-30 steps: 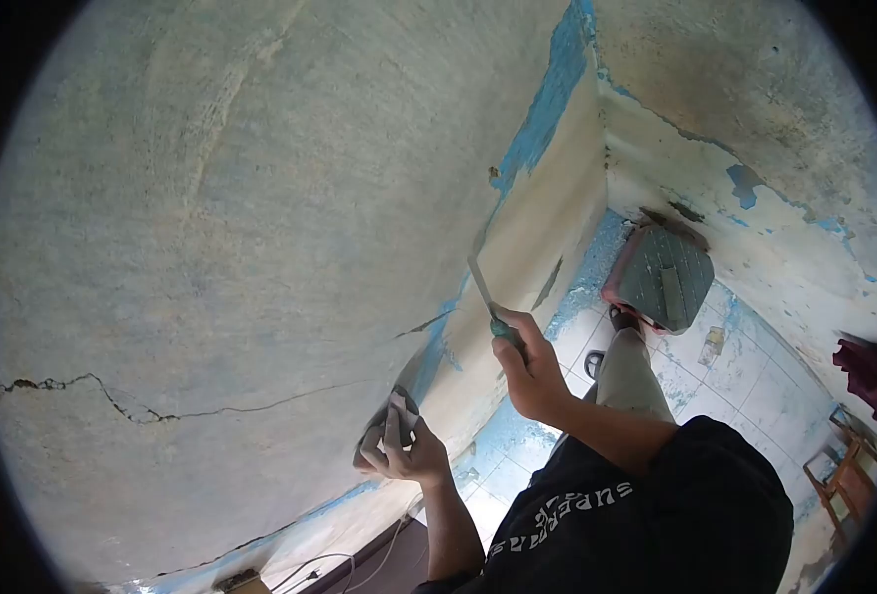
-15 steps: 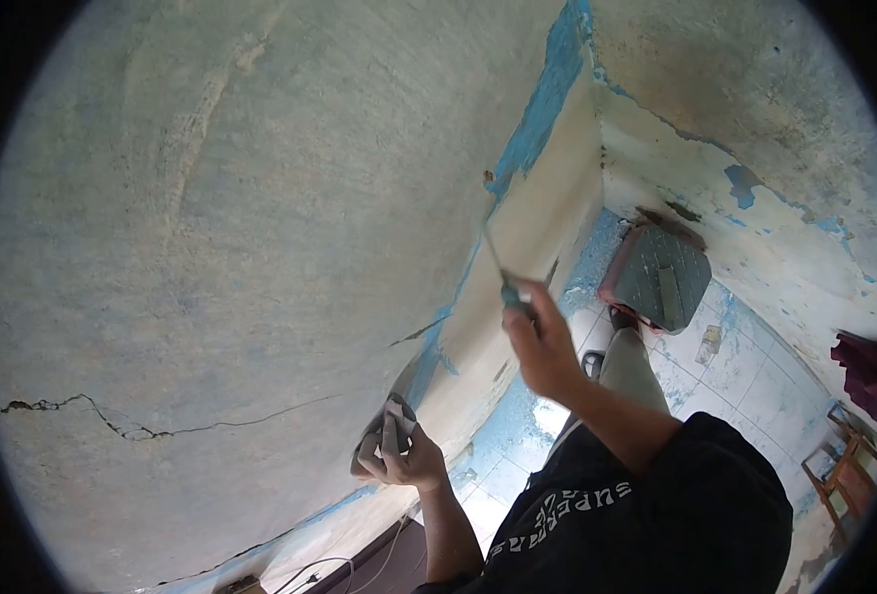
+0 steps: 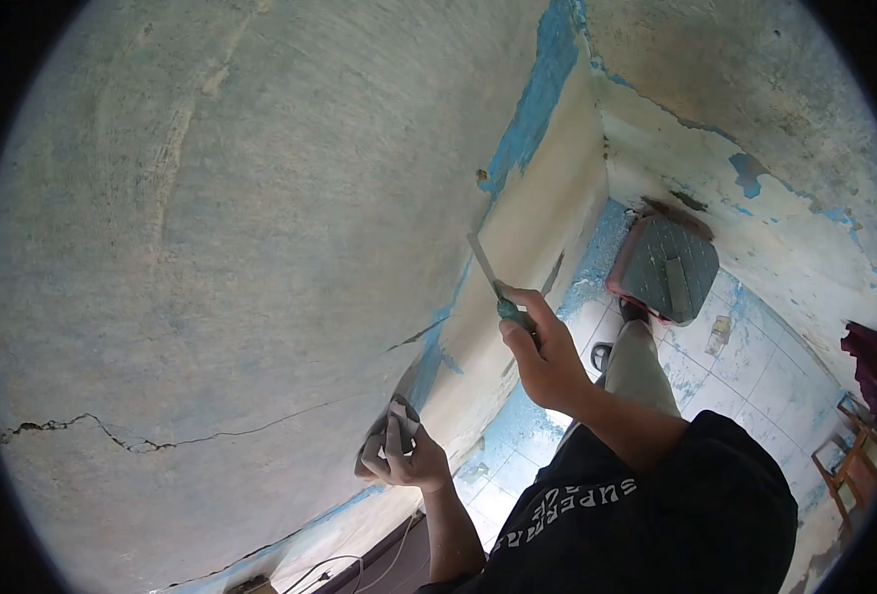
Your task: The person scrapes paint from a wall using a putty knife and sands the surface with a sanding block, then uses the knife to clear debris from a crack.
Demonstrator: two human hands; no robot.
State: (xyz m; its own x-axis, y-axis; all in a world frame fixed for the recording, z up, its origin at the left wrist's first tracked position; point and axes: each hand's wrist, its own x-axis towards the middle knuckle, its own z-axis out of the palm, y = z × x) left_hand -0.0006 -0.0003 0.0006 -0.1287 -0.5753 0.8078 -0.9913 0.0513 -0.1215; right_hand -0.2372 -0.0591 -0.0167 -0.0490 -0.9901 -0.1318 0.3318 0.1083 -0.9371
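In my right hand (image 3: 547,366) is a putty knife (image 3: 483,259) with a narrow metal blade and a green handle, gripped between thumb and fingers. Its blade tip is right at the blue paint edge on the plastered wall (image 3: 290,247). Lower down, my left hand (image 3: 409,460) is closed around a grey, crumpled bundle (image 3: 371,447), its fingers curled over the top. I cannot tell what the bundle is. A dark slanting crack (image 3: 418,335) runs into the blue strip between the two hands.
A grey-topped stool (image 3: 668,269) stands in the corner on the paint-specked tiled floor (image 3: 730,371), beside my foot. A wooden frame (image 3: 849,465) leans at the right, below a maroon cloth (image 3: 866,361). Cables (image 3: 364,569) hang at the bottom. A long crack (image 3: 131,444) crosses the wall's left.
The putty knife and my right hand have shifted slightly down, and the blade shows more sharply. My left hand keeps its grip on the grey bundle. The view has shifted a little.
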